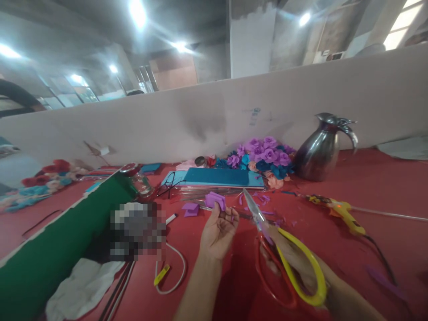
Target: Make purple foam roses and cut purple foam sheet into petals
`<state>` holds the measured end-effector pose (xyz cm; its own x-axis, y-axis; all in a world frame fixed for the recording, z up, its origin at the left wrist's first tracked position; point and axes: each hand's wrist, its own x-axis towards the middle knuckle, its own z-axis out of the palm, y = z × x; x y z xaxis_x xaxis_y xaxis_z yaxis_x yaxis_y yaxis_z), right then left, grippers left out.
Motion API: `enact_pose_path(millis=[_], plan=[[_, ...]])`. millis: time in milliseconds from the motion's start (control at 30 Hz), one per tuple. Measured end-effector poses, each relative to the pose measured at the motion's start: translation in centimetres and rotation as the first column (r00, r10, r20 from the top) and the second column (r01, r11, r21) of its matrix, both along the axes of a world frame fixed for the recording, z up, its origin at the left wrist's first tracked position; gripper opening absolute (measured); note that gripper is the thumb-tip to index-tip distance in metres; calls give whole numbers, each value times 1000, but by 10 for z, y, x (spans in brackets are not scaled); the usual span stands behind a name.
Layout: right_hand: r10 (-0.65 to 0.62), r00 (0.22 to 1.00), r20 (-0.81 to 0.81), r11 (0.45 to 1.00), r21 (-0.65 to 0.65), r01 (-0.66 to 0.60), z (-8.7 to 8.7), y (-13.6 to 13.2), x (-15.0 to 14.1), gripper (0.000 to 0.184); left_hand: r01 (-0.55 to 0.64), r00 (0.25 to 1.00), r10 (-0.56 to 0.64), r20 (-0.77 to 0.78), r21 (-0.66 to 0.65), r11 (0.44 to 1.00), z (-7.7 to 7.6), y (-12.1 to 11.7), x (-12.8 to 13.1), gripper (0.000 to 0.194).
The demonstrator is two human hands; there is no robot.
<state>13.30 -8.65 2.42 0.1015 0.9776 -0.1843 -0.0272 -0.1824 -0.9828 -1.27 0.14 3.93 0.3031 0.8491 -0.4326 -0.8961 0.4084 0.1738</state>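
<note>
A small folded piece of purple paper is pinched between the thumb and fingers of my left hand, palm turned up. My right hand is wrapped round a large pair of scissors, which has one red and one yellow handle loop. The blades point away from me and lie close together, a short way right of the paper. Another folded purple piece rests on the red table, left of my left fingers. Purple scraps are scattered beyond the scissors.
A yellow glue gun with its cord and a steel jug stand at the right. Purple and blue paper flowers lie before blue sheets. Leftward are a glass jar, a green panel and a white cable.
</note>
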Motion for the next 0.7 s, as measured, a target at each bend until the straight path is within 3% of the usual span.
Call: enact_pose_path(millis=[33, 100, 167, 233, 333, 433, 600, 700], plan=[[-13, 1000, 7, 1000, -11, 13, 3, 0, 0, 43, -4, 1000, 4, -6, -3, 1000, 0, 0, 0, 26], [-72, 989, 130, 992, 115, 57, 7, 1, 0, 34, -21, 1000, 21, -20, -9, 1000, -1, 0, 0, 27], [-156, 940, 305, 952, 301, 60, 5, 2, 2, 42, -21, 1000, 21, -22, -11, 1000, -1, -1, 1, 27], [-216, 861, 460, 913, 407, 12, -1, 2, 2, 53, 0, 1000, 0, -17, -7, 1000, 0, -2, 2, 27], [-195, 751, 631, 903, 415, -114, -12, -3, 1, 55, 45, 998, -45, -52, -3, 999, 3, -6, 5, 25], [-191, 688, 700, 907, 394, -149, -16, -6, -4, 56, 126, 986, -125, -108, 1, 992, 1, -9, 8, 20], [-214, 684, 698, 911, 395, -118, -11, -3, -8, 57, 204, 961, -183, -208, 85, 975, -5, -13, 10, 10], [-220, 690, 689, 909, 402, -112, -9, -1, -7, 58, 231, 945, -213, -250, 44, 972, -2, -17, 13, 13]])
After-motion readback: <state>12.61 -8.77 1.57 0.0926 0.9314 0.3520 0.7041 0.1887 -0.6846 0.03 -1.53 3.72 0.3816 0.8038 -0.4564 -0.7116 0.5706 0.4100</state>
